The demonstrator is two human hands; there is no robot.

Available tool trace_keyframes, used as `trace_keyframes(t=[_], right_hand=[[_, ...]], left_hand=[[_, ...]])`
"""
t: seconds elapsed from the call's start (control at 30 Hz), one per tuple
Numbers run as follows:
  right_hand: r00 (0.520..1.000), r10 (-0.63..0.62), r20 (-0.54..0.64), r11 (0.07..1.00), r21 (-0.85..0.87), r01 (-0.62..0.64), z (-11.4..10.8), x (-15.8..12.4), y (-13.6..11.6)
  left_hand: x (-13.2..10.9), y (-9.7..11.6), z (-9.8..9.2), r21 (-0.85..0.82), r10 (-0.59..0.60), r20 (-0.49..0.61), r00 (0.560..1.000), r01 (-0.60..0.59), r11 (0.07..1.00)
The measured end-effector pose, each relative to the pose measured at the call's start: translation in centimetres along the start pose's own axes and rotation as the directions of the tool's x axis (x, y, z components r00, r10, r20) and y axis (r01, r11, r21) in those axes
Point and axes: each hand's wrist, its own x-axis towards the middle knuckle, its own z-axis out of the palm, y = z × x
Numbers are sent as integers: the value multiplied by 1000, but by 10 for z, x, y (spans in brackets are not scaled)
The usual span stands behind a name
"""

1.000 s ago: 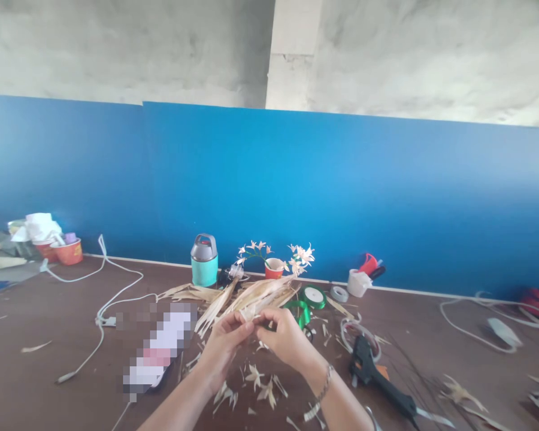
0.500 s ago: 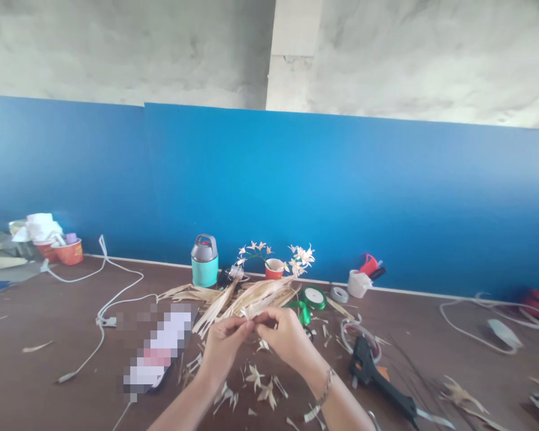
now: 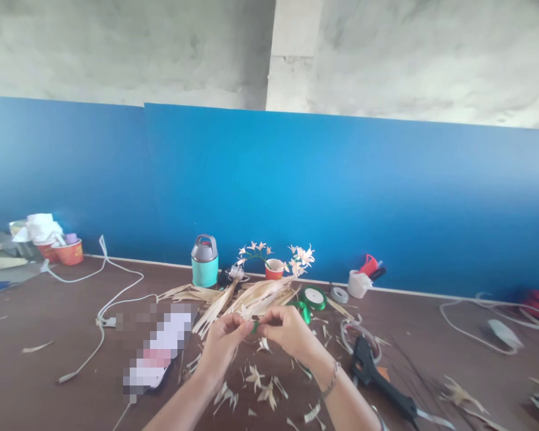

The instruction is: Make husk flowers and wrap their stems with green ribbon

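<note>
"Two hands on one tiny thing, yeah?"

"Yep: pale petal-like pc [image 3: 247, 312] up btwn L hand [image 3: 224, 341] & R hand [image 3: 287, 332], over the table [image 3: 54, 323]. Narrow pinch both sides: L seems to grip the pc, R the green strip [image 3: 255, 326]."

"Which step?"

"Prob. wrapping the strip round the base, I'd guess. Next move calls for a steady L pinch & light R tension."

"And around?"

"Husks [image 3: 260, 293] just beyond, ribbon spool [image 3: 314, 297] to the R, glue gun [image 3: 384, 386] nr R forearm. Brown tabletop, scraps about; blue partition [image 3: 269, 179] behind, grey concrete wall [image 3: 117, 54] above."
</note>
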Motion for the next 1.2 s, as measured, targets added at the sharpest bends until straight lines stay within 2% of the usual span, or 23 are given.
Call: trace_keyframes(t=[0.27,0.5,0.8,0.97,1.1,1.2], right_hand=[[1000,6,6,1000,-7,-6,-6,-2,-8],[994,80,71,993,77,-85,-5,3,1],[987,124,99,984,116,-136,-5,4,6],[992,62,106,993,93,-72,-5,5,9],[996,38,80,998,37,-41,-5,4,9],[999,-28,42,1000,14,28,-4,4,7]], left_hand=[[-2,7,1,-24,-8,19,1000,8,1000],[-1,4,1,-47,-23,70,997,26,999],[-2,6,3,-41,-33,104,994,38,998],[-3,6,2,-61,-68,89,994,74,995],[0,5,1,50,-79,40,996,77,996],[3,3,-1,116,-38,11,999,36,993]])
